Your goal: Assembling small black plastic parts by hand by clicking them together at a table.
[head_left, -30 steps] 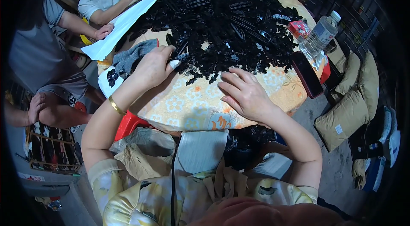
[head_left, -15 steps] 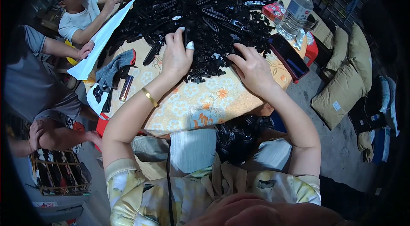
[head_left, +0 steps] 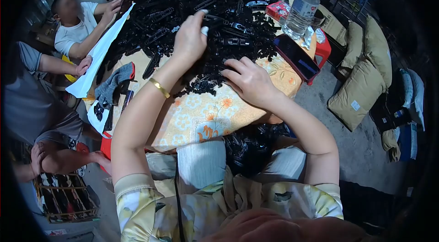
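Observation:
A large heap of black plastic parts, some long and oval, some small, covers the far part of the table. Over its middle my left hand reaches out, white wraps on the thumb and a fingertip. A dark long part appears pinched between that thumb and finger, though the heap behind it is equally black. My right hand rests at the heap's near right edge, curved fingers apart, by small black pieces. Its fingertips touch the pieces, and nothing is visibly held in it.
On the flowered tablecloth lie a phone, a water bottle, a red packet and a grey glove. Two people sit left, beside a white sheet. Tan sacks stand on the floor at right.
My left hand has moved farther over the heap, with the dark part between its fingers. My right hand has shifted left and slightly nearer. The whole view has shifted a little.

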{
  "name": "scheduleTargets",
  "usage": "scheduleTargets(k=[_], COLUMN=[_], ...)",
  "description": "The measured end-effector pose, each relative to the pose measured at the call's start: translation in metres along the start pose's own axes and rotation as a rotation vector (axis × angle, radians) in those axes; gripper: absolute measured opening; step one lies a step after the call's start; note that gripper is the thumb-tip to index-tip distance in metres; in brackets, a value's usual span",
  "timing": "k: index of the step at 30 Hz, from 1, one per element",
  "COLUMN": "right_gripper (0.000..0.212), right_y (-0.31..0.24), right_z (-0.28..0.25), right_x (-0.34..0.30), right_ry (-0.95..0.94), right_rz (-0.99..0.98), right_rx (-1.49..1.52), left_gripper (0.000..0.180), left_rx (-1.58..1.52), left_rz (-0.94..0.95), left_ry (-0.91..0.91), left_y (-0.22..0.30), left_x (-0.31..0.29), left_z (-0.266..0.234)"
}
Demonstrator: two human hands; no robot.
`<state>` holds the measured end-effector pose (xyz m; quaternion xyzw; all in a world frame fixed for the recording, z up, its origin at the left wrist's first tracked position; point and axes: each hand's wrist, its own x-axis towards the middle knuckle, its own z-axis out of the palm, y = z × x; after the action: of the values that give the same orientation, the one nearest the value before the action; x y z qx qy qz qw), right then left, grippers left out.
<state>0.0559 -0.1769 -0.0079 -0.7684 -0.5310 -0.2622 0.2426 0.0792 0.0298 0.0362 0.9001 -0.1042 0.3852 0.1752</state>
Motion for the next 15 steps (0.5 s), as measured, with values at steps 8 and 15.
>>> scheduleTargets(k=[8, 15], right_gripper=[0.018, 0.018], right_y=[0.014, 0.019], right_z=[-0.005, -0.007], right_x=[-0.005, 0.0], right_ry=[0.178, 0.248], right_rz=[0.22, 0.61], right_rx=[0.295, 0.575], left_gripper=[0.033, 0.043], left_rx=[-0.404, -0.28], left_rz=[0.083, 0.334], left_ry=[-0.056, -0.494], left_y=[0.036, 0.043], left_x=[-0.048, -0.081], left_z=[-0.047, -0.042])
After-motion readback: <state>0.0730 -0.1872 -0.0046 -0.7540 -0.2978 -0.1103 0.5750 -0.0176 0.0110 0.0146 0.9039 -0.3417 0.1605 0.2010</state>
